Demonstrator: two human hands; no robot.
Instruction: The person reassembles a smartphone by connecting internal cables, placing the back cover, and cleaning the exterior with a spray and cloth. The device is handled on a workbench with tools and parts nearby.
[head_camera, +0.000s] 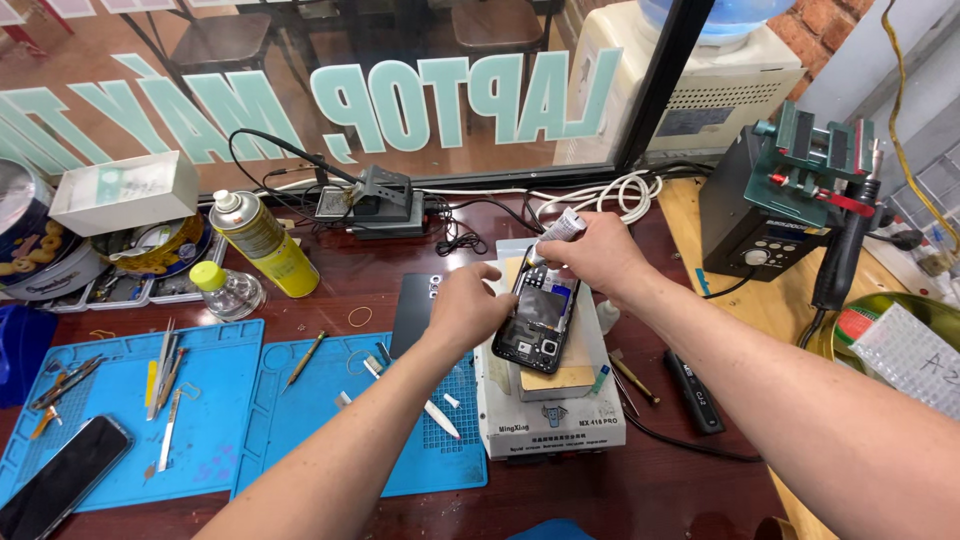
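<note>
An opened smartphone (540, 330) with its insides showing lies on a wooden block atop a white heating box (550, 425). My left hand (468, 308) grips the phone's left edge and steadies it. My right hand (592, 250) holds a small white glue tube (557, 228), its tip pointing down at the phone's top end. A dark back cover (412, 310) lies flat just left of the phone.
Two blue work mats (130, 400) carry tweezers, blades and another phone (60, 475). A yellow spray can (262, 245), a small bottle (228, 290) and a soldering stand (385, 195) sit behind. A hot-air station (765, 225) stands at the right.
</note>
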